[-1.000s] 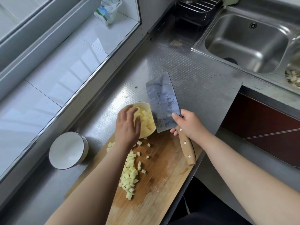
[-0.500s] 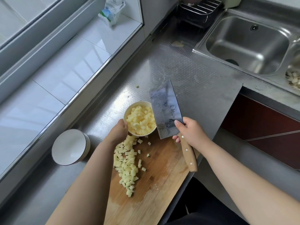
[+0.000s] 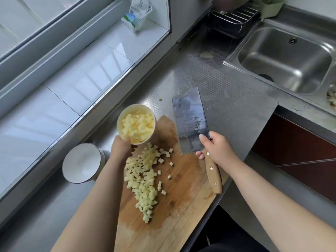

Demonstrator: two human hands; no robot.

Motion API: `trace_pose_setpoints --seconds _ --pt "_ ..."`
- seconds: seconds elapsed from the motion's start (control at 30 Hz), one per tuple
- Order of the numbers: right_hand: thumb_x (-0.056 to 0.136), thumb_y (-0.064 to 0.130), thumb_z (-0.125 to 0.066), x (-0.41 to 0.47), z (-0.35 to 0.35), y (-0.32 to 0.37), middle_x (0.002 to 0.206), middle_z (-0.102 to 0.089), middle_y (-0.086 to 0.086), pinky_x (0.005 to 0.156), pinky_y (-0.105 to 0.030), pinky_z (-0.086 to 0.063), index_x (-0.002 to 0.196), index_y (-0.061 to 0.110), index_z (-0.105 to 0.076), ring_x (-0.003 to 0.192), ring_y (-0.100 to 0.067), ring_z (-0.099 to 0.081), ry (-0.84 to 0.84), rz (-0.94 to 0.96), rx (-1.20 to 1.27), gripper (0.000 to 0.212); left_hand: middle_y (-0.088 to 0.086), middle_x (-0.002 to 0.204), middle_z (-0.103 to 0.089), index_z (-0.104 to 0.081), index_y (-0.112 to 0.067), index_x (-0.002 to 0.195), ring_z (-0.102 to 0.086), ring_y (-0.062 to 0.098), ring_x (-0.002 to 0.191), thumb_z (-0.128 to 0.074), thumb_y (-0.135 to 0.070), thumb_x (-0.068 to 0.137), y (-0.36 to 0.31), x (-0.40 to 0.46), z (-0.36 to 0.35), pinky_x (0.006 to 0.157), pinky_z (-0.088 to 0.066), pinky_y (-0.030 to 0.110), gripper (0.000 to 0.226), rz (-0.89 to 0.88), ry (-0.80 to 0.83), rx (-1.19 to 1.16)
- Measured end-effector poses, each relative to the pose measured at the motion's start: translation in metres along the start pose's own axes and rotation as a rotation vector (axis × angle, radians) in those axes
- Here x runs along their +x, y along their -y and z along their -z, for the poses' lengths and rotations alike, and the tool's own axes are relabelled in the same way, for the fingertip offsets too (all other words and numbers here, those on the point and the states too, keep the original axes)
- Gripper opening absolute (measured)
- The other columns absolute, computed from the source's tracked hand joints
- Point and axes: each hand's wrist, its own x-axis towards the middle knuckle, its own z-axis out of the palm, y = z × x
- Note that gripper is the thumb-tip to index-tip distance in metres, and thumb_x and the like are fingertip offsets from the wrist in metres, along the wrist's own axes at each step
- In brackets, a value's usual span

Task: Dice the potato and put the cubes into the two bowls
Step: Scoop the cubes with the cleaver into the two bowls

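Note:
A white bowl filled with yellow potato cubes is tilted toward me at the board's far left corner, and my left hand grips its near rim. A heap of diced potato cubes lies on the wooden cutting board just below the bowl. My right hand holds a cleaver by its wooden handle, blade flat and raised over the board's far edge. A second white bowl, with nothing inside, stands on the counter left of the board.
A steel sink lies at the far right, with a wire dish rack behind it. A tiled ledge with a milk carton runs along the left. The steel counter drops off beside a dark red cabinet front.
My left hand left the top of the filled bowl, took its near rim, and has lifted and tilted it. The cleaver has stayed raised in my right hand.

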Motion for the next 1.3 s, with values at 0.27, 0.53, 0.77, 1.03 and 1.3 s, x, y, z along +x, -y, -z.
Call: trace_pose_setpoints --seconds 0.27,0.53,0.77,1.03,1.3 --pt "0.1 0.02 -0.051 -0.002 -0.016 0.002 0.068 -0.066 -0.01 0.056 -0.035 -0.055 0.087 0.008 -0.056 0.054 -0.019 -0.068 0.048 -0.015 0.004 0.019 0.015 0.073 -0.061 -0.052 0.002 0.122 -0.045 0.014 0.049 -0.027 -0.002 0.095 0.0 0.032 0.022 0.039 -0.037 0.018 0.037 0.321 -0.107 -0.263" --pt "0.1 0.025 -0.051 0.0 -0.027 -0.003 0.071 -0.068 -0.025 0.059 -0.037 -0.055 0.092 0.002 -0.055 0.055 -0.02 -0.069 0.089 -0.017 -0.027 0.025 0.01 0.101 -0.064 -0.041 -0.007 0.132 -0.059 0.019 0.077 -0.025 -0.037 0.105 0.004 0.015 0.018 0.06 -0.043 0.024 0.043 0.48 -0.108 -0.614" --pt "0.101 0.024 -0.05 -0.007 -0.033 -0.005 0.072 -0.07 -0.018 0.055 -0.028 -0.055 0.1 0.007 -0.06 0.055 -0.018 -0.068 0.108 -0.019 -0.036 0.02 0.002 0.093 -0.06 -0.056 -0.004 0.105 -0.048 0.011 0.066 -0.023 -0.05 0.102 0.046 0.009 0.024 0.048 -0.038 0.016 0.056 0.659 -0.307 -1.398" --pt "0.1 0.026 -0.052 -0.016 -0.026 -0.009 0.068 -0.068 -0.017 0.064 -0.037 -0.055 0.088 0.004 -0.053 0.06 -0.023 -0.07 0.071 0.002 -0.054 0.025 0.0 0.068 -0.045 -0.05 -0.008 0.071 -0.035 0.011 0.047 -0.032 -0.009 0.091 0.024 -0.002 0.02 0.039 -0.028 0.014 0.027 0.761 -0.458 -1.604" --pt "0.101 0.024 -0.049 -0.021 -0.005 -0.023 0.069 -0.068 -0.011 0.065 -0.036 -0.057 0.101 -0.004 -0.056 0.062 -0.021 -0.07 0.033 -0.05 0.018 0.029 -0.002 0.055 -0.039 -0.04 -0.014 0.068 -0.028 0.013 0.045 -0.033 -0.021 0.093 -0.022 -0.044 -0.014 0.041 -0.021 0.021 0.027 0.36 -0.412 -1.001"
